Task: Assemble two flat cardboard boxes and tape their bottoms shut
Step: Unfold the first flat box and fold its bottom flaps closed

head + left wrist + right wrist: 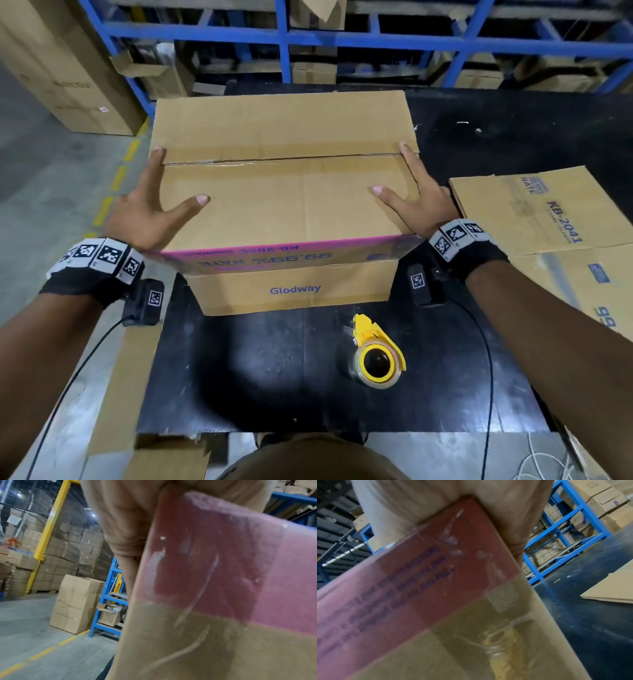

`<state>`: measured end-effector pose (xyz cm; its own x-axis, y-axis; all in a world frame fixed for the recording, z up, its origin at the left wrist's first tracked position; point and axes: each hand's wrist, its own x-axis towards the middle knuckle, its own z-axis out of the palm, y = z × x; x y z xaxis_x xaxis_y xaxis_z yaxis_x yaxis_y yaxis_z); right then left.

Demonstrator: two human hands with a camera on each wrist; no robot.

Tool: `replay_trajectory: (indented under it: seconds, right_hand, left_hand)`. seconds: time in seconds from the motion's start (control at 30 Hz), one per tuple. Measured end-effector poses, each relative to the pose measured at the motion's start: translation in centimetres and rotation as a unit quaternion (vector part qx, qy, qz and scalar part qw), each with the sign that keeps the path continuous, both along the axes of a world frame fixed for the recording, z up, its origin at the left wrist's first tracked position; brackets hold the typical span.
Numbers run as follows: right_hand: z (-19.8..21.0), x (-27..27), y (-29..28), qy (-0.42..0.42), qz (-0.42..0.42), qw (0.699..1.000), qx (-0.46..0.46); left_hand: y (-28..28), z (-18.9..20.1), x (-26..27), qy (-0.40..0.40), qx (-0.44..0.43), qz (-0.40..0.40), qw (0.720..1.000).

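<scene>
An assembled cardboard box (284, 202) with a pink band and "Glodway" print stands on the black table (267, 377), its closed flaps facing up. Glossy clear tape runs along the flap seam (274, 161). My left hand (150, 205) lies against the box's left edge and my right hand (414, 202) against its right edge, thumbs flat on top and fingers straight along the rim. In the wrist views my left palm (130, 520) and right palm (505, 513) press on the taped box ends (214, 601) (436, 601). A second, flat box (534, 212) lies at the right.
A yellow tape dispenser (376, 356) lies on the table in front of the box. Blue racking (284, 37) with cartons stands behind the table. A tall carton (75, 604) stands on the grey floor to the left. The flat cardboard (614, 588) reaches the table's right edge.
</scene>
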<state>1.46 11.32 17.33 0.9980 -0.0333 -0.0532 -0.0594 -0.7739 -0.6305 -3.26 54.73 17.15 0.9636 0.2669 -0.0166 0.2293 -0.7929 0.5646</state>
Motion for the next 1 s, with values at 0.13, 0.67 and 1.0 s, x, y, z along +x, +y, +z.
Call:
replay_trajectory:
  seconds: [0.13, 0.67, 1.0]
  right_hand:
    - [-0.1, 0.2, 1.7, 0.028, -0.001, 0.999, 0.017]
    - [-1.9, 1.2, -4.8, 0.019, -0.028, 0.999, 0.016]
    - [-3.2, 0.3, -4.4, 0.039, -0.026, 0.999, -0.014]
  left_hand:
    - [1.0, 0.4, -0.4, 0.004, 0.014, 0.014, 1.000]
    - [-4.9, -3.0, 3.0, 0.034, -0.006, -0.024, 0.999]
    - [-4.1, -3.4, 1.5, 0.051, 0.010, -0.024, 0.998]
